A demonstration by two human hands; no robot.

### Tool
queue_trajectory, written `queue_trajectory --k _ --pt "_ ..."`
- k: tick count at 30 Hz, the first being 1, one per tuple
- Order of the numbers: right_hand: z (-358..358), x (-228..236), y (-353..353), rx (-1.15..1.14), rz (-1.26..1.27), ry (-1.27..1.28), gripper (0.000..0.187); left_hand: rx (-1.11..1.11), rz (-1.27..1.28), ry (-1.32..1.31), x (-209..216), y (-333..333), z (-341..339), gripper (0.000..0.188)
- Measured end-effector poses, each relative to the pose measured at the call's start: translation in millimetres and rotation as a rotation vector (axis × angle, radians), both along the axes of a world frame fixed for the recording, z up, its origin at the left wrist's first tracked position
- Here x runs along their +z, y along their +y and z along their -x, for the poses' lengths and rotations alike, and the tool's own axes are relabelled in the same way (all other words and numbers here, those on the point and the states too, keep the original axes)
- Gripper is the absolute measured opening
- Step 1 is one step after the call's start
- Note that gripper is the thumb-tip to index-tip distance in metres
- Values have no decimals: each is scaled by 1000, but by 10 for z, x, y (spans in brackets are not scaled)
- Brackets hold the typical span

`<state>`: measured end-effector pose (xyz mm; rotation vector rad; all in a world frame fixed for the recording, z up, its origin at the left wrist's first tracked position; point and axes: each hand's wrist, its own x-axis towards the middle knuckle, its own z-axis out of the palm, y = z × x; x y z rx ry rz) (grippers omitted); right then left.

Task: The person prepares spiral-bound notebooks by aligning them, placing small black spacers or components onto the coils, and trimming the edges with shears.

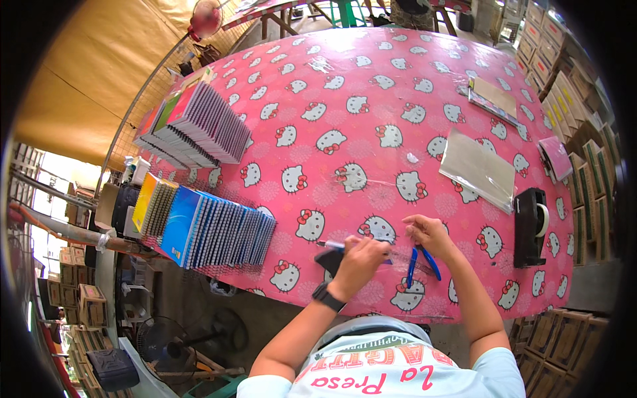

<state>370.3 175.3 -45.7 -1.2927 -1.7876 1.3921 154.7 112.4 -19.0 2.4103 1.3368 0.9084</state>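
My left hand [361,262], with a dark watch on its wrist, is closed around a slim white pen-like object [334,245] with a dark tip pointing left. Under and beside that hand is a black object [328,261], partly covered, whose kind I cannot make out. My right hand [428,235] is a little to the right, its fingers bent and drawn together; whatever they may hold is too small to name. Just below its fingers, blue-handled pliers [422,264] lie on the pink cat-patterned table cover [358,146], handles spread toward me.
Spiral notebooks stand in rows at the left: a blue row [225,229] and a farther row [209,126]. At the right are a clear plastic sleeve [478,169], a black tape dispenser [529,229], a flat packet [492,101] and a pink pad [556,159]. Cartons [557,338] are stacked beyond.
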Motion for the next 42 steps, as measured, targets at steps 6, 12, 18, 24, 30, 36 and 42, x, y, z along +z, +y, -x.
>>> queue_trajectory --k 6,12,18,24,30,36,42 --pt "1092 -25 98 732 -596 -161 63 290 -267 -49 1157 -291 806 18" --pt "1903 -127 -338 1116 -824 -260 67 493 -216 109 868 -648 1368 23" --pt "1649 -325 -294 792 -809 -115 20 546 -177 139 542 -603 1397 24" --pt "13 -117 152 279 -246 -466 25 196 -61 90 -42 -503 721 25" --pt "-268 -79 297 331 -20 -522 34 16 32 212 -163 -346 509 15" --pt "269 -331 -57 -403 -423 -408 49 -65 51 173 -93 -248 611 21" --pt "528 -355 -348 -371 -517 -716 62 -55 108 110 2 -347 573 14"
